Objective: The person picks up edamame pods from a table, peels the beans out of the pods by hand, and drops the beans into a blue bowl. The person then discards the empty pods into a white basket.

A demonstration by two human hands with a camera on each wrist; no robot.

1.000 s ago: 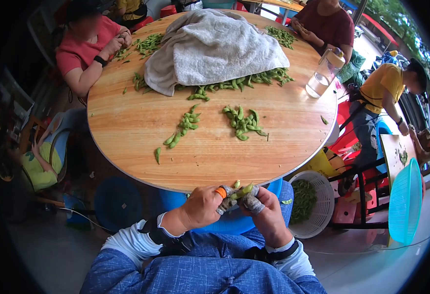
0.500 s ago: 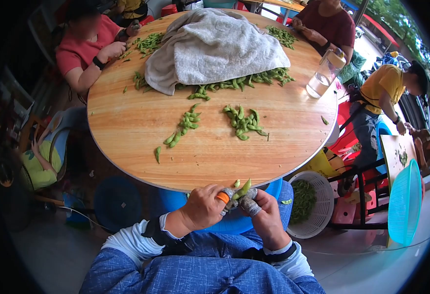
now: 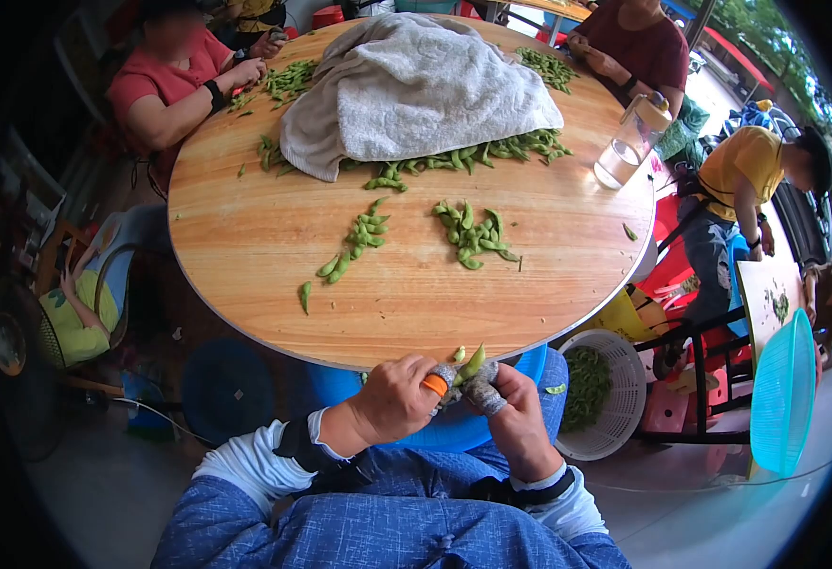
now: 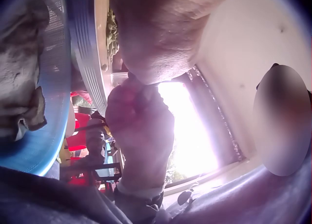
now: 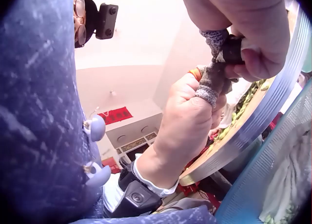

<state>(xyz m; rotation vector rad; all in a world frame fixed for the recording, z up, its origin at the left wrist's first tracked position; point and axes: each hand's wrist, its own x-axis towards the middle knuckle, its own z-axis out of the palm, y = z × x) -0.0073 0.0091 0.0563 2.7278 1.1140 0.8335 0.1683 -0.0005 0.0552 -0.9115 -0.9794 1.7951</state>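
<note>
My left hand (image 3: 388, 403) and right hand (image 3: 522, 431) meet just off the table's near edge. Between their fingertips they pinch a green soybean pod (image 3: 472, 363), its free end pointing up. Grey fabric covers (image 3: 480, 391) wrap several fingertips, and an orange band (image 3: 435, 384) circles a left finger. In the right wrist view the right hand (image 5: 256, 26) curls close over the left hand (image 5: 183, 119), hiding the pod. The left wrist view has the left hand (image 4: 158, 33) close up, with the right hand (image 4: 141, 131) beyond it.
On the round wooden table (image 3: 245, 247) lie two small pod piles (image 3: 468, 232), a grey towel (image 3: 435, 95) over more pods, and a bottle (image 3: 629, 147). Below are a blue basin (image 3: 435, 438) and a white basket (image 3: 629, 408) with pods. Several people surround the table.
The pod has tilted more upright between the fingertips since a second ago, and both hands have shifted slightly. Across the table, the person in red has moved their hands apart.
</note>
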